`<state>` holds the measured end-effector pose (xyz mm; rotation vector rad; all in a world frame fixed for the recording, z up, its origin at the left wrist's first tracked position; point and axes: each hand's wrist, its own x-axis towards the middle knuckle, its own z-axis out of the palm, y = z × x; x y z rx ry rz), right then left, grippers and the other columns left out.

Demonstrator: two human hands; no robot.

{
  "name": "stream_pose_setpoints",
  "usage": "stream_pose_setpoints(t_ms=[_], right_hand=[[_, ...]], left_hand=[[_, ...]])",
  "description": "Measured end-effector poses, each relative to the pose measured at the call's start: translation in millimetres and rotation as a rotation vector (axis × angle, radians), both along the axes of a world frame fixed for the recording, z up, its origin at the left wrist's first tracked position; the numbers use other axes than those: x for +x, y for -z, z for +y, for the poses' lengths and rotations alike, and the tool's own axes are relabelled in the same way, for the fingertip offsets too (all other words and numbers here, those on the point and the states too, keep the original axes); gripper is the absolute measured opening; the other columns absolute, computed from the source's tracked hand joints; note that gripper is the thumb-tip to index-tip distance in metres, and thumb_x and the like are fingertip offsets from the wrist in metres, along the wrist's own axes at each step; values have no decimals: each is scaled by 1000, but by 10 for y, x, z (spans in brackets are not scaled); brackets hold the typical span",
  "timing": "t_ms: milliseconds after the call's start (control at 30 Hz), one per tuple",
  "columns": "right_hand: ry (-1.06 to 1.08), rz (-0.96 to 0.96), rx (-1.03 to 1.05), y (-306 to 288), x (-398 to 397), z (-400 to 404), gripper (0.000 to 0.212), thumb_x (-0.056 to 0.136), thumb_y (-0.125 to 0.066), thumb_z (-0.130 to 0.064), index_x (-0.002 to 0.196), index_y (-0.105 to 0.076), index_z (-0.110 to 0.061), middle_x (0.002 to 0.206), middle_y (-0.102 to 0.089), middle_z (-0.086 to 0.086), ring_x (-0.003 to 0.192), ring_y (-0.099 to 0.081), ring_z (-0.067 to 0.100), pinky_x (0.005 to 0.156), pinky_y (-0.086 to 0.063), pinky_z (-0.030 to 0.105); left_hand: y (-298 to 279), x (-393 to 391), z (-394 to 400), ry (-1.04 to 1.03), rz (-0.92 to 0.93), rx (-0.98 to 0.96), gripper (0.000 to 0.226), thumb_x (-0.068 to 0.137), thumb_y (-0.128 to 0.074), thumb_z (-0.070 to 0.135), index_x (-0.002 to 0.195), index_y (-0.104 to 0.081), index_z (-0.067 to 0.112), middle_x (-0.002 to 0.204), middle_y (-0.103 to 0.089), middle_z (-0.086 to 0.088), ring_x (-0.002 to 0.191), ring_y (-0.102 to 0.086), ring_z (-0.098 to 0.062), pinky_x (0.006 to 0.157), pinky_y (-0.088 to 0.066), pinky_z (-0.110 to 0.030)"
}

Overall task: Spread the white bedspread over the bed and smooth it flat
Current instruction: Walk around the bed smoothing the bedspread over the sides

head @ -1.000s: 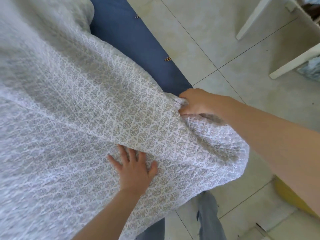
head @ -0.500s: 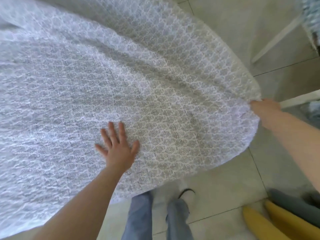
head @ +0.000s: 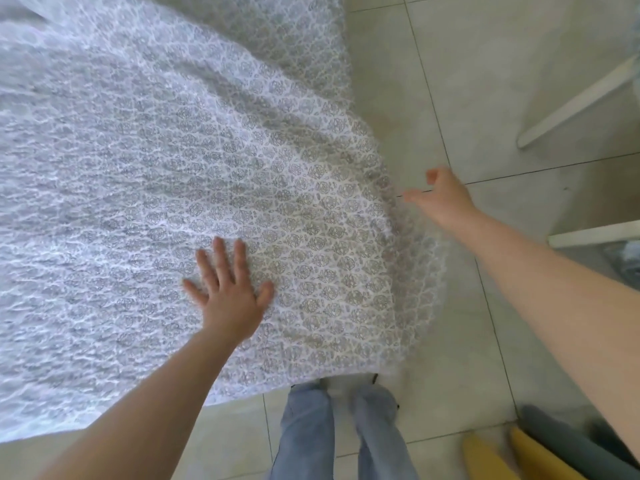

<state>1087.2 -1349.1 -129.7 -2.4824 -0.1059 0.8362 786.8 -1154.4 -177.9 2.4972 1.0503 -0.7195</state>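
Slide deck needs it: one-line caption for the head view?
Left hand pressed flat on the white bedspread; right hand open beside its draped corner, above the tiled floor.

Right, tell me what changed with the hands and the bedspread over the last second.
The right hand pulled the bedspread corner out over the blue bed, then let go; it now hangs open beside the edge. The left hand stayed pressed flat on the cloth.

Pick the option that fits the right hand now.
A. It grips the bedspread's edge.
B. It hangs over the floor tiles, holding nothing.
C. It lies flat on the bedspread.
B: the right hand is off the bedspread, fingers loose over the tiled floor.
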Motion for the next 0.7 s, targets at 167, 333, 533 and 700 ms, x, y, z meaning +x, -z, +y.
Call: stream_pose_setpoints(t_ms=[167,333,533,700], right_hand=[[-306,206,-4,24,-31,404,52,88,-62,-53,114,-54,-9,108,-58,5,97,-58,21,75,-40,27],[-634,0,-63,175,-99,415,31,93,-55,-17,66,-39,-16,65,-44,1,59,-43,18,49,-28,27],[-464,85,-374,421,319,-560,13,82,-64,-9,92,-73,-8,101,-72,12,97,-66,31,78,-51,30],[-603,382,-268,352,-71,-976,14,84,-66,-20,71,-70,-15,85,-75,9,86,-69,28,78,-51,31]], left_hand=[[10,28,-60,-28,-6,13,87,85,0,78,147,35,29,152,46,-2,140,39,-35,111,12,-69],[-46,135,-469,-194,-24,-19,93,86,-9,77,147,36,24,152,46,-4,139,40,-34,113,17,-62],[-56,-72,-1169,-253,-49,39,87,86,3,77,147,35,24,153,44,-4,142,35,-33,116,14,-59],[-26,-138,-1497,-350,-119,103,78,95,-12,69,154,21,31,161,29,5,147,30,-22,119,13,-50]])
